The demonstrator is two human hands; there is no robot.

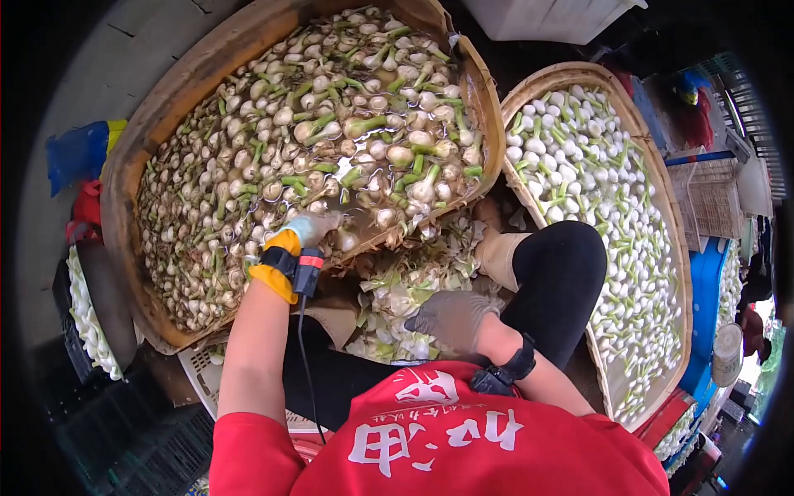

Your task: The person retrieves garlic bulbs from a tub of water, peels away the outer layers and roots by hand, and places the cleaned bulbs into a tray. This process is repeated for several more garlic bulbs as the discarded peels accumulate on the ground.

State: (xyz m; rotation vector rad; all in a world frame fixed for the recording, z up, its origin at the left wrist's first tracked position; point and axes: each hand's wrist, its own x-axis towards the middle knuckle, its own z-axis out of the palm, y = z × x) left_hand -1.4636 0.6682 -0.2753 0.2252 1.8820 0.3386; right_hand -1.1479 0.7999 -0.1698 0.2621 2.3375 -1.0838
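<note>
My left hand, in a pale blue glove with a yellow cuff, reaches over the near edge of a large tub. Wet bulbs with cut green stems, like young garlic or onions, fill the tub in murky water. The fingers look stretched out beside one bulb; any contact is unclear. Lower down, my right hand wears a grey glove, over a heap of pale peelings between my legs. Its fingers are curled together, and what they may hold is hidden.
A second tub on the right holds cleaner white bulbs with green stems in water. A white bin stands at the back. Blue crates line the far right, and dark crates stand at lower left.
</note>
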